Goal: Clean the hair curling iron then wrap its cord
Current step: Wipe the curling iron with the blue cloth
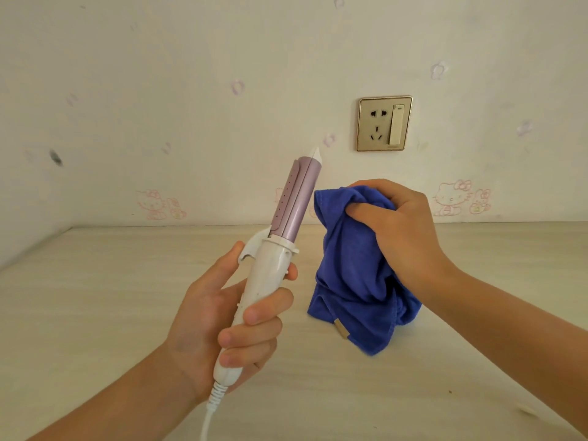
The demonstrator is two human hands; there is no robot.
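Note:
My left hand (222, 316) grips the white handle of the curling iron (294, 202), which points up and slightly right with its lilac barrel and white tip raised. The white cord (208, 418) runs from the handle's base down out of view. My right hand (397, 224) clutches a bunched blue cloth (353, 281) just right of the barrel; the cloth hangs down and is a small gap away from the barrel. The clamp lies shut against the barrel.
A pale wood-grain tabletop (127, 297) lies under both hands and meets a wall at the back. A gold-framed wall socket with a switch (384, 123) sits above and right of the iron's tip. Cartoon stickers mark the wall.

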